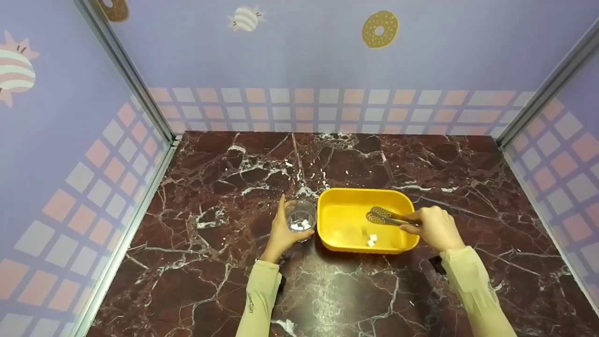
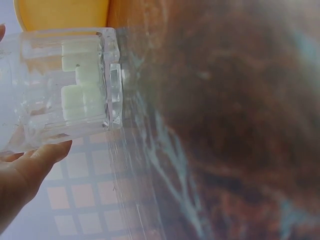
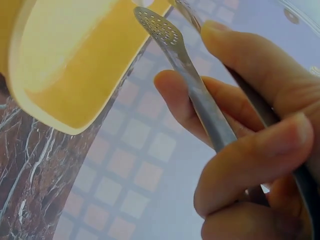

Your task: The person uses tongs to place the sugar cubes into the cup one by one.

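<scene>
A clear glass (image 1: 300,215) with several white cubes (image 2: 80,85) at its bottom stands upright left of the yellow basin (image 1: 344,241). My left hand (image 1: 282,234) curves round the glass, thumb at its near side and fingers at its left. In my right hand (image 1: 437,228) are metal tongs (image 1: 388,217), gripped by the handles over the basin's right side. The perforated tong tips (image 3: 160,30) stand a little apart with nothing between them. Two white cubes (image 1: 372,240) lie on the basin floor near its front wall, below the tong tips in the head view.
A dark red marbled table (image 1: 210,281) carries glass and basin. White bits (image 1: 323,175) are scattered behind them. Patterned purple panels (image 1: 304,56) wall the table at the back, left and right.
</scene>
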The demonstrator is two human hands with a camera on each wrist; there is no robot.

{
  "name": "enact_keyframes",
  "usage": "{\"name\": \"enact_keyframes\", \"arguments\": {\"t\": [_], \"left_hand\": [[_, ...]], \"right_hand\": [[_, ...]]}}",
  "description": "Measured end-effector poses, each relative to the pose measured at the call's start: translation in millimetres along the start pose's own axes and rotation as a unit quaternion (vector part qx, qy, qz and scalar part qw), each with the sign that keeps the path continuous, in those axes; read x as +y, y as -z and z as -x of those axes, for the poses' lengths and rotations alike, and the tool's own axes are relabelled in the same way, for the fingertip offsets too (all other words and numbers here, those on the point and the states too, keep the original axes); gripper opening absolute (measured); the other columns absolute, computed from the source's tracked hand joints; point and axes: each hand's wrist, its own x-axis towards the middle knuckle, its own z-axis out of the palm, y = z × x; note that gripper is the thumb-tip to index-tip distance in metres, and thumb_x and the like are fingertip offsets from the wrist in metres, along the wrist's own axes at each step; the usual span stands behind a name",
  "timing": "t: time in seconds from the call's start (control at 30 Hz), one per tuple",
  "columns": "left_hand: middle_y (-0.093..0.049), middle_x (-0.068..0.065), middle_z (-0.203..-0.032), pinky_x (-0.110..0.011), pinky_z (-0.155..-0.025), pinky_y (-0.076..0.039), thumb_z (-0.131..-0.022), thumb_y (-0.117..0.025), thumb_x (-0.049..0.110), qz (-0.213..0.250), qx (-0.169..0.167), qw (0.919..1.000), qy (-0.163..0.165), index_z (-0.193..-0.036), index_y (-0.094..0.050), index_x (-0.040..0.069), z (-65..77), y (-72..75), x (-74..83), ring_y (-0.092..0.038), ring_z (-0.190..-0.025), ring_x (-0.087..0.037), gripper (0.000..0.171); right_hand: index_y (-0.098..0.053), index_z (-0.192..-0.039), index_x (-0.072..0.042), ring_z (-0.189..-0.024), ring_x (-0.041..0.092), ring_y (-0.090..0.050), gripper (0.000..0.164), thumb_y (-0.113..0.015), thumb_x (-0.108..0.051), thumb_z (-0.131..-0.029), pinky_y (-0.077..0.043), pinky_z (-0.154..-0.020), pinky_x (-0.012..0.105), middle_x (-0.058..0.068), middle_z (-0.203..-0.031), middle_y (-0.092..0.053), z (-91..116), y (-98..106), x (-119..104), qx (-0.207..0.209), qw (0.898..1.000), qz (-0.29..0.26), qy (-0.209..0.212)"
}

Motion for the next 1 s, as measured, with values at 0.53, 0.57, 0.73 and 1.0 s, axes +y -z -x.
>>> {"name": "enact_keyframes", "arguments": {"t": [0.53,0.57,0.73,1.0], "left_hand": [[-0.043,-0.03,-0.125,-0.049,-0.104,-0.034,-0.05,-0.083,0.002,-0.011,0.001,0.9999,0.004,-0.135,-0.013,-0.013,-0.2,0.0,-0.9,-0.045,-0.113,-0.046,0.111],[-0.043,-0.03,-0.126,-0.05,-0.104,-0.034,-0.05,-0.083,0.002,-0.011,0.0,0.9999,0.006,-0.136,-0.013,-0.013,-0.1,0.0,-0.7,-0.045,-0.114,-0.046,0.111],[-0.043,-0.028,-0.127,-0.05,-0.104,-0.034,-0.051,-0.083,0.003,-0.014,-0.001,0.9997,0.018,-0.136,-0.013,-0.011,0.0,0.3,-0.5,-0.045,-0.115,-0.044,0.112],[-0.043,-0.028,-0.128,-0.049,-0.105,-0.033,-0.049,-0.083,0.001,-0.014,0.004,0.9998,0.014,-0.137,-0.011,-0.01,-2.0,-5.0,-20.6,-0.045,-0.115,-0.044,0.114]], "right_hand": [[-0.072,-0.092,-0.011,-0.063,0.031,-0.062,0.03,-0.073,-0.03,-0.069,-0.046,-0.05,0.047,0.018,-0.081,-0.069,-2.5,1.6,-13.2,0.03,0.999,-0.02,0.02],[-0.072,-0.092,-0.011,-0.063,0.031,-0.062,0.03,-0.073,-0.03,-0.069,-0.046,-0.05,0.047,0.018,-0.081,-0.069,-2.7,2.3,-14.6,0.032,0.999,-0.021,0.02],[-0.072,-0.094,-0.012,-0.063,0.027,-0.061,0.031,-0.073,-0.03,-0.07,-0.046,-0.05,0.045,0.017,-0.084,-0.069,-4.9,3.8,-20.3,0.038,0.999,-0.032,0.019],[-0.071,-0.097,-0.01,-0.053,0.016,-0.047,0.033,-0.073,-0.029,-0.071,-0.037,-0.046,0.029,0.017,-0.085,-0.069,-8.5,4.2,-30.0,0.039,0.998,-0.047,0.022]]}}
